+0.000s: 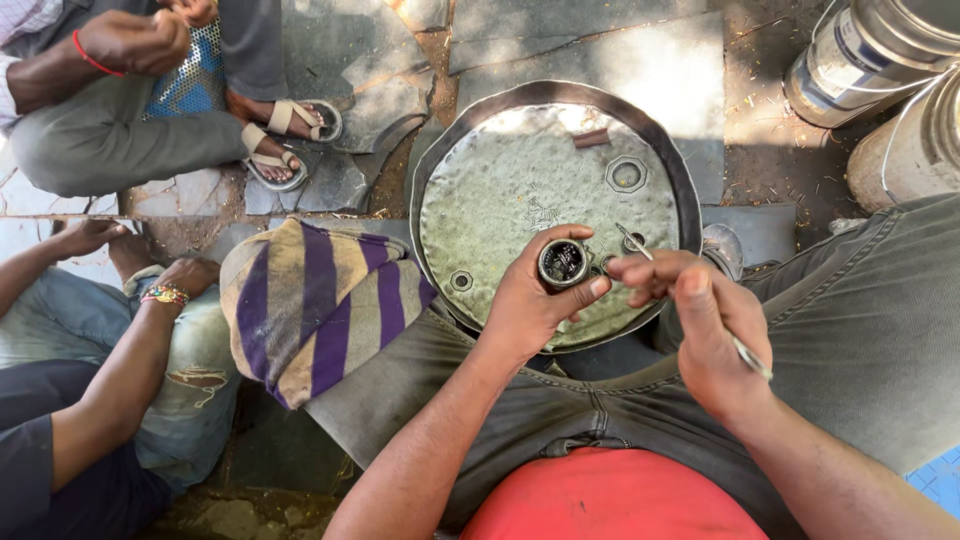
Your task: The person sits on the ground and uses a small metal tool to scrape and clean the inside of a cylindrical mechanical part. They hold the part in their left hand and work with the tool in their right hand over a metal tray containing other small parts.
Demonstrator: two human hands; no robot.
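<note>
Left hand (530, 300) grip pinches small round metal cup (563, 263), mouth up for access; right hand (705, 330) grip pinches thin metal tool (690, 300), tip near cup, above round metal tray (520, 180) that would catch bits.

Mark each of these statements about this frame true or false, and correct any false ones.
1. The left hand holds a small round metal part over the drum lid. True.
2. The right hand is empty. False: it holds a thin metal tool, with the tip end near the round part.
3. A purple and tan striped cloth lies left of the drum lid. True.
4. The striped cloth covers the drum lid. False: the lid is bare, with the cloth beside it over the person's knee.
5. Metal cans stand at the upper right. True.
6. Nobody else is in view. False: other people sit at the left, one wearing sandals.
</note>
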